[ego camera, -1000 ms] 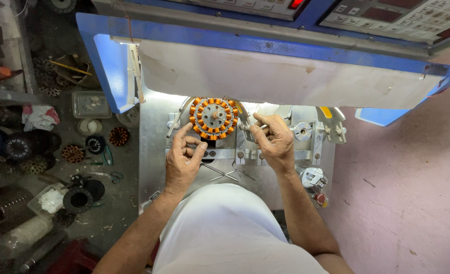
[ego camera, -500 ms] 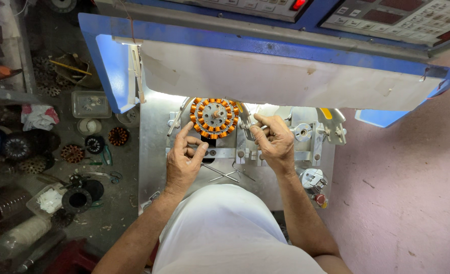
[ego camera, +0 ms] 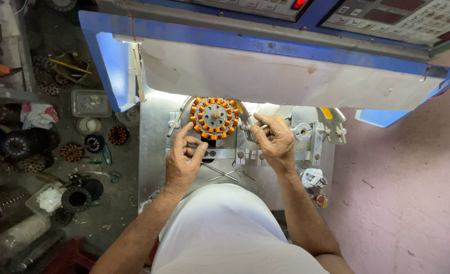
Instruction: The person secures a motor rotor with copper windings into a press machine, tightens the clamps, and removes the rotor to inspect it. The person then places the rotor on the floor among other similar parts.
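Overhead, a blue-framed machine hood covers a lit metal work plate; the dark floor to my left is littered with spare wound stators and a plastic box. My left hand is loosely curled, index fingertip touching the lower-left rim of the copper-wound stator on its fixture. My right hand sits just right of the stator, fingers pinched together, probably on thin wire by a metal guide; too small to confirm. Stator lies just above my left hand, between both.
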